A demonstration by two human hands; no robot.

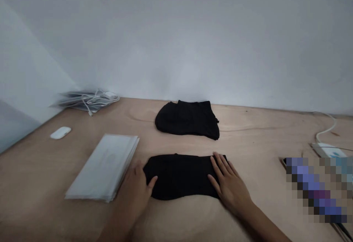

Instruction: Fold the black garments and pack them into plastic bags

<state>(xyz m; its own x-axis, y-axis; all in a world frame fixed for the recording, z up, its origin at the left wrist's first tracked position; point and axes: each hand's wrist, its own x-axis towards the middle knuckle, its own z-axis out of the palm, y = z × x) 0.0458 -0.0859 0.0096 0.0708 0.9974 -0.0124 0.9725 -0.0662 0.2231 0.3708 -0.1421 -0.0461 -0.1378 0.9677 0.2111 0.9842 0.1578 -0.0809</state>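
A black folded cloth [182, 176] lies flat on the wooden table [242, 146] in front of me. At its left end rests my left hand [139, 185], thumb spread over the edge and the other fingers partly hidden, nothing gripped. My right hand [227, 181] lies on the right end with its fingers stretched out. Farther back, nearer the wall, is a second black folded cloth [187, 119], touched by neither hand. Just left of my left hand sits a stack of translucent white sleeves [103, 166].
A white oval case [60, 132] lies at the left. Behind it, a white cable [89, 102] rests on a pile of grey bags [74, 101]. A white power strip [331, 151] and a blurred-out device [314, 190] are at the right. The wall [193, 43] borders the table's back.
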